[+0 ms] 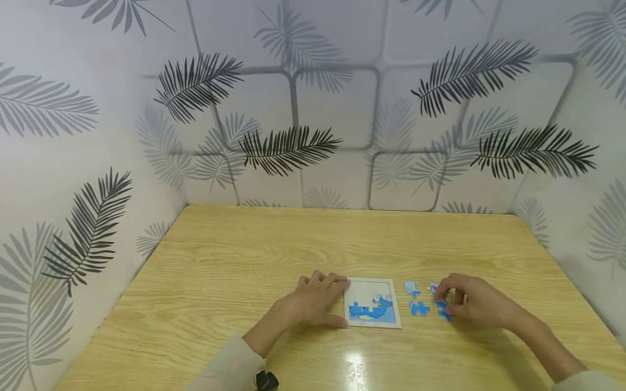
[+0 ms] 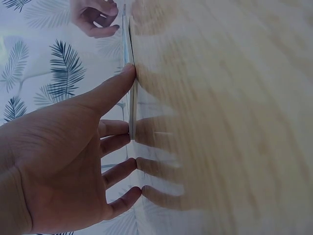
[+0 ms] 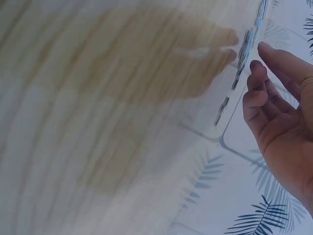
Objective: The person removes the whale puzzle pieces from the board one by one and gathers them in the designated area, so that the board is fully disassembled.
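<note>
A white-framed puzzle board (image 1: 373, 325) lies on the table, partly filled with blue pieces that form a sea-animal picture. My left hand (image 1: 317, 301) rests at its left edge, with thumb and forefinger spread along the frame. In the left wrist view, the thumb touches the thin board (image 2: 131, 105). My right hand (image 1: 481, 301) hovers with bent fingers over loose puzzle pieces right of the board. One blue piece (image 1: 444, 309) lies partly under its fingertips. The right wrist view shows a gap between these fingertips and the pieces (image 3: 240, 61), with nothing held.
More loose pieces lie between board and right hand: a light blue one (image 1: 412, 288) and a blue one (image 1: 419, 309). The wood-grain table (image 1: 235, 260) meets leaf-patterned walls (image 1: 337, 179) at the back and sides. A dark object (image 1: 266, 380) shows at the left cuff.
</note>
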`<move>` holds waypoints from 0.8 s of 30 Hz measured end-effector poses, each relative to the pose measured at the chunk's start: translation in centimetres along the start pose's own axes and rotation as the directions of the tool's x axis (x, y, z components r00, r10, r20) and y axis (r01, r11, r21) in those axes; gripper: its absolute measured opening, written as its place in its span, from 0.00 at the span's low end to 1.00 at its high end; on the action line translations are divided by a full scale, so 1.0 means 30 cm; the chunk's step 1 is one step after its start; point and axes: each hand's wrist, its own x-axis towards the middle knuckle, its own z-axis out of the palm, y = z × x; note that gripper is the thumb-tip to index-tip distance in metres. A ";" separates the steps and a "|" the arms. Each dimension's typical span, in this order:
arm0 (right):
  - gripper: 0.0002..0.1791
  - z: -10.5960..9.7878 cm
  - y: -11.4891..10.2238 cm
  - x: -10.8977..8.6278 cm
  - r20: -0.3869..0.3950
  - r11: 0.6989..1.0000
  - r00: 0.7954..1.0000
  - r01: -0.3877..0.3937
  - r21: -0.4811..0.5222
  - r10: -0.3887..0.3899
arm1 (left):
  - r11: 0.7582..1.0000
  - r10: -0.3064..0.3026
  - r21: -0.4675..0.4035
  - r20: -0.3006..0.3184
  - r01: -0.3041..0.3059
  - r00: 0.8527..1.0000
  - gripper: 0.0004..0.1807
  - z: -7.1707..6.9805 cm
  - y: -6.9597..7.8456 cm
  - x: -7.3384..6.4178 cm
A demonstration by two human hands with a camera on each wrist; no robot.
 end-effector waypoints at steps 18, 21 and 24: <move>0.22 0.116 -0.109 0.186 0.081 0.997 0.997 0.008 0.072 -0.014 | 1.000 0.000 0.012 0.007 0.000 1.000 0.46 -0.002 0.000 0.003; 0.20 0.138 -0.128 0.218 0.105 0.998 0.994 -0.027 0.056 0.021 | 1.000 -0.001 0.009 0.009 0.001 1.000 0.47 0.002 0.000 0.004; 0.19 0.154 -0.141 0.246 0.128 0.999 0.991 -0.046 0.017 0.043 | 1.000 -0.005 0.010 0.010 0.005 1.000 0.47 0.003 -0.001 0.006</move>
